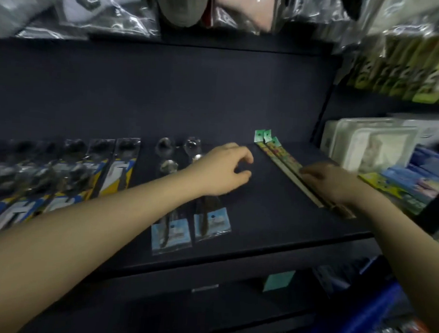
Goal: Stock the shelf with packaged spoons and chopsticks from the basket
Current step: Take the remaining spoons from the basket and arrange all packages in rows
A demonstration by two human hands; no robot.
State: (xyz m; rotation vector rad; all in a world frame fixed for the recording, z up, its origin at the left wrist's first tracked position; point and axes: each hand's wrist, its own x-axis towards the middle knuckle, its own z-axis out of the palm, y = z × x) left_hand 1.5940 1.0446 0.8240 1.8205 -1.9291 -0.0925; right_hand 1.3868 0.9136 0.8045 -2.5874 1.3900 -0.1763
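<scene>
1. The chopstick packs [286, 166] lie on the dark shelf [261, 218] toward its right end, running diagonally with their green header tags at the back and their near ends close to the front edge; several packs seem to overlap, though blur hides exactly how many

2. The right hand [331, 182] rests on the middle of these packs, fingers laid over them and bent slightly; whether the thumb reaches under an edge cannot be told. The step looks like squaring up the bundle, so press lightly and slide the packs as one, keeping the tags level at the back

3. The left hand [223, 169] hovers over bare shelf between the chopsticks and the spoons, fingers loosely curled and holding nothing. It could steady the free long edge of the bundle so it does not fan out

4. Just to the left lie two clear spoon packs [191, 215] with pale blue cards at the front, then a row of yellow-and-blue packs [62, 179]; leave a gap matching theirs

5. White boxes [365, 145] crowd the neighbouring bay, so avoid pushing the tags rightward

6. The basket is not in view
</scene>
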